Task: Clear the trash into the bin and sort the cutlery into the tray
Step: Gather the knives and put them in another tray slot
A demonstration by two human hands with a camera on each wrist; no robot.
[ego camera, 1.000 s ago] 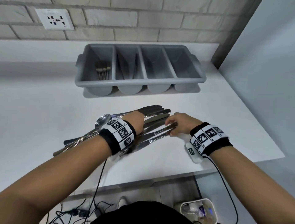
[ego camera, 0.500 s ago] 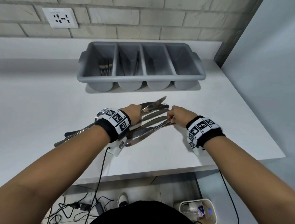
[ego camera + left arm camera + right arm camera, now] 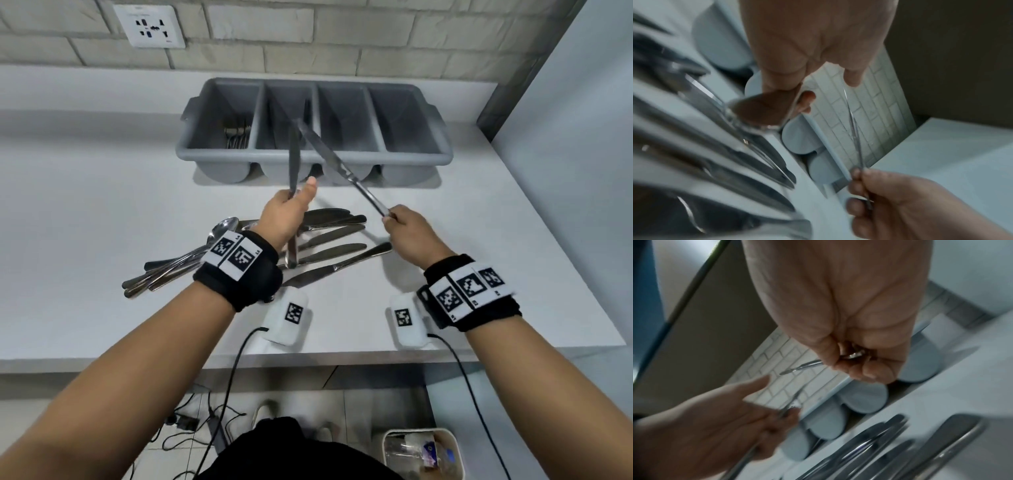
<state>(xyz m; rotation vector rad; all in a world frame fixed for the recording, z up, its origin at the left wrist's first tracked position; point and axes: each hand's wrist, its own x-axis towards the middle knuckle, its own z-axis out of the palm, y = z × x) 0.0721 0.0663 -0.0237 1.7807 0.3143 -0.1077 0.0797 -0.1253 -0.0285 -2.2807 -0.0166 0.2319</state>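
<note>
I see left hand (image 3: 287,214) gripping a knife (image 3: 293,156) upright mid-frame; right hand (image 3: 409,233) pinching another knife (image 3: 337,164) by its handle, blade angled toward tray (image 3: 311,158).

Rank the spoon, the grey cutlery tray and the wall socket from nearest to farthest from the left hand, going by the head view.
1. Spoon: on the counter, just left of the left hand.
2. Grey cutlery tray: beyond the hand, against the wall.
3. Wall socket: up on the brick wall, far left.
</note>
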